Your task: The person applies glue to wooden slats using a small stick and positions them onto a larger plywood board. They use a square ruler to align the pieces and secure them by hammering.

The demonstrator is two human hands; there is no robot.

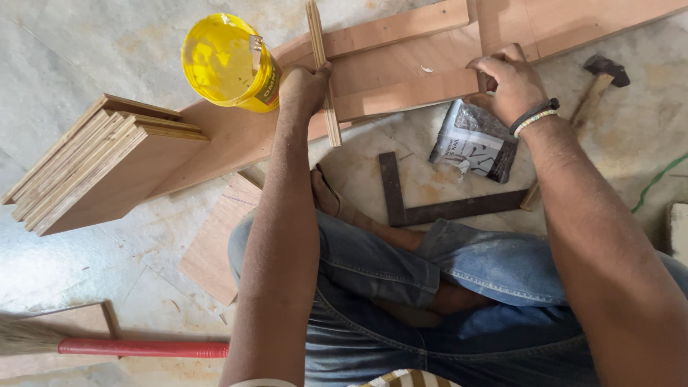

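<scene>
While the narrow plywood strip (322, 72) stands on edge across a flat plywood board (408, 93), the left hand (304, 86) is closed around the strip's middle, fingers wrapped over it. That board lies on the floor (86, 43) ahead of the person's crossed legs, joined with other boards (502, 29) into a rough frame. At the board's right end, the right hand (509, 79) is curled over the edge, gripping it where it meets an upright piece; dark and pale bands circle that wrist.

Just left of the strip, a yellow tin (229, 63) with a yellow lid rests on a long board (222, 136). Farther left sits a stack of plywood pieces (93, 168). Below the held board, near the right wrist, lies a crumpled grey packet (473, 140), and beside it a dark metal try square (430, 204) lies flat on the floor. A hammer (598, 82) rests to the right of the right hand. A broom with a red handle (136, 349) lies at the lower left.
</scene>
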